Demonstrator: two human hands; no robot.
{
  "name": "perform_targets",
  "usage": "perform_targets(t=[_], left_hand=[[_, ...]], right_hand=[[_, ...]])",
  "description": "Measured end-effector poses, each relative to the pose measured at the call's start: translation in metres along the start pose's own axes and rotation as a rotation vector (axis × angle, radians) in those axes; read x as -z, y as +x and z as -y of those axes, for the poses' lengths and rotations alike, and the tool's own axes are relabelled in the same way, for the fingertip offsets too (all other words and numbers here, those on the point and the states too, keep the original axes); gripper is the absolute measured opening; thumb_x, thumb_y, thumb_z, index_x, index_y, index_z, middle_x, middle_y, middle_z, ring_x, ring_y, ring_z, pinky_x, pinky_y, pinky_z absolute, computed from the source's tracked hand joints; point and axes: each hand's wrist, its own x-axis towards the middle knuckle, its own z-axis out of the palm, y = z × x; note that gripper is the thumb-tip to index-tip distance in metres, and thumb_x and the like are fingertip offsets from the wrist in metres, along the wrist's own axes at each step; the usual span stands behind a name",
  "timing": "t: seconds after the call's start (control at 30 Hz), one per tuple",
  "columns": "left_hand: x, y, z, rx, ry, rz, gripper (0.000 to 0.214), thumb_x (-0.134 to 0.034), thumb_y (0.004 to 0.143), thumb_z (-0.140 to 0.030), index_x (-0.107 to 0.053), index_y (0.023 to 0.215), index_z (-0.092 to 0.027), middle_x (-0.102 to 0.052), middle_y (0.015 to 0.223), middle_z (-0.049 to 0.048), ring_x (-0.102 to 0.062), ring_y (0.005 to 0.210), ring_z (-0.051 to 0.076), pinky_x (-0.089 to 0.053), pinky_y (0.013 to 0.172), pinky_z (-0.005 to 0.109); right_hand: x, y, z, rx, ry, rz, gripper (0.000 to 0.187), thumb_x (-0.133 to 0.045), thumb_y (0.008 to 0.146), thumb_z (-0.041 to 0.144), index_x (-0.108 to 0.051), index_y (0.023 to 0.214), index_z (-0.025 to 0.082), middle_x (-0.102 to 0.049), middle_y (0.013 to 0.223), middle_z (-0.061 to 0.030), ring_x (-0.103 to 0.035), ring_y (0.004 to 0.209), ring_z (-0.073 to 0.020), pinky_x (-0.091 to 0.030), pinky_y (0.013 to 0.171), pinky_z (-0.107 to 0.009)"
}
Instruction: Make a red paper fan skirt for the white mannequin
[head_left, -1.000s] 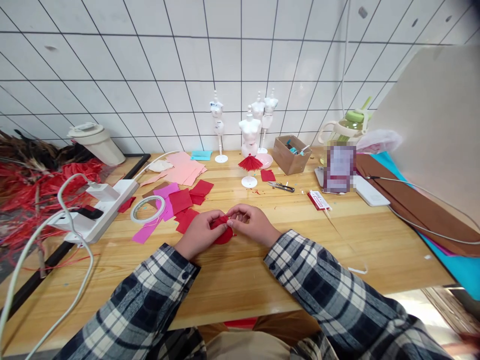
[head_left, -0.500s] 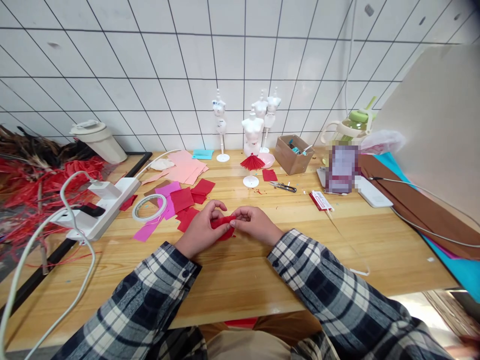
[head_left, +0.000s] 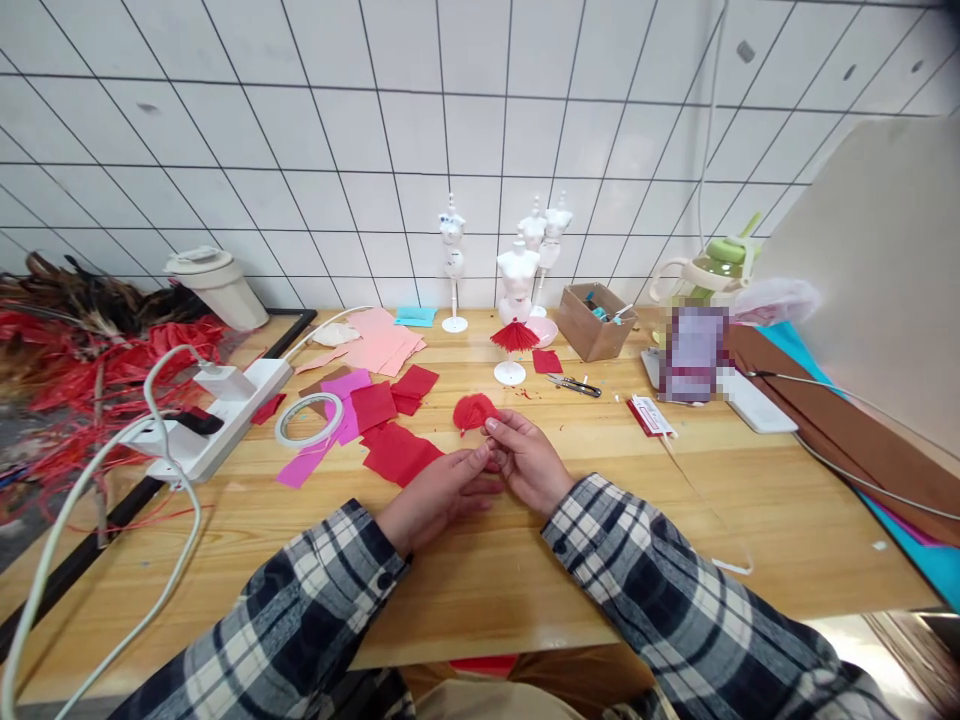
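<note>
My right hand (head_left: 529,465) pinches a gathered, rounded piece of thin red paper (head_left: 474,412) between thumb and fingers. The piece puffs out beyond the fingertips. Against those fingertips rests my left hand (head_left: 446,495), thumb and index drawn together and the other fingers half stretched beneath; anything in its pinch is hidden. Just left of it lie red paper squares (head_left: 397,455), with more red squares (head_left: 373,403) and magenta strips (head_left: 296,467) behind. In front of the wall stands a small white dress form (head_left: 517,270) with a red fringed skirt (head_left: 513,336).
A tape roll (head_left: 309,420) and a power strip (head_left: 225,420) lie left. Behind are pink sheets (head_left: 375,340), more dress forms (head_left: 453,260) and a cardboard box (head_left: 596,325). Thread snips (head_left: 576,385), a red-and-white packet (head_left: 651,416) and a phone (head_left: 696,350) are right.
The red paper, folded low between both hands before, now shows as a rounded puff above my right fingertips. My left hand has shifted right and lower, uncovering more red squares.
</note>
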Motion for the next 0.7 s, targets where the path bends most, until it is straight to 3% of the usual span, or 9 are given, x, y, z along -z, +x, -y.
perform_targets(t=[0.1,0.27,0.37,0.43,0.6,0.7], left_hand=[[-0.007,0.002,0.006,-0.078,-0.094,-0.072,0.043,-0.068,0.075,-0.051,-0.063,0.098,-0.016,-0.063,0.113,0.0109,-0.06,0.104,0.02,-0.049,0.081,0.027],[-0.009,0.002,0.006,-0.23,-0.164,-0.276,0.04,-0.073,0.073,-0.042,-0.063,0.103,-0.018,-0.062,0.118,0.0099,-0.055,0.113,0.024,-0.051,0.081,0.031],[-0.007,0.006,0.006,-0.344,-0.313,-0.168,0.033,-0.073,0.074,-0.037,-0.067,0.098,-0.014,-0.066,0.108,0.0091,-0.058,0.108,0.02,-0.048,0.089,0.028],[-0.005,0.009,0.007,-0.399,-0.416,-0.136,0.025,-0.072,0.077,-0.033,-0.068,0.092,-0.014,-0.069,0.098,0.007,-0.061,0.097,0.016,-0.048,0.086,0.025],[0.003,0.012,0.002,-0.414,-0.538,-0.172,0.012,-0.071,0.076,-0.025,-0.067,0.077,-0.014,-0.067,0.072,0.0009,-0.06,0.066,0.01,-0.048,0.062,0.021],[0.009,0.008,-0.007,-0.444,-0.5,-0.237,0.012,-0.076,0.07,-0.02,-0.067,0.075,-0.013,-0.068,0.074,0.0011,-0.062,0.07,0.011,-0.05,0.067,0.022]], right_hand=[[-0.003,-0.002,-0.003,0.048,0.008,-0.01,0.032,-0.084,0.058,0.023,-0.059,0.079,0.017,-0.068,0.068,0.003,-0.059,0.055,-0.0063,-0.046,0.046,-0.014],[-0.007,-0.008,-0.008,0.093,-0.014,0.038,0.03,-0.083,0.061,0.024,-0.061,0.081,0.017,-0.07,0.075,0.0015,-0.065,0.067,-0.009,-0.054,0.059,-0.018],[-0.009,-0.011,-0.013,0.063,-0.029,0.074,0.03,-0.082,0.061,0.025,-0.061,0.081,0.017,-0.07,0.077,0.0017,-0.064,0.068,-0.0091,-0.055,0.06,-0.019],[-0.01,-0.011,-0.016,0.04,-0.045,0.084,0.032,-0.083,0.06,0.026,-0.061,0.082,0.017,-0.07,0.077,0.002,-0.064,0.067,-0.0093,-0.055,0.06,-0.02],[-0.008,-0.009,-0.021,-0.021,-0.175,0.107,0.034,-0.081,0.061,0.028,-0.06,0.085,0.017,-0.069,0.077,0.0,-0.064,0.067,-0.0105,-0.053,0.064,-0.023],[-0.005,-0.007,-0.019,0.025,-0.309,0.093,0.032,-0.077,0.06,0.022,-0.061,0.087,0.017,-0.066,0.078,0.0006,-0.062,0.069,-0.011,-0.051,0.061,-0.024]])
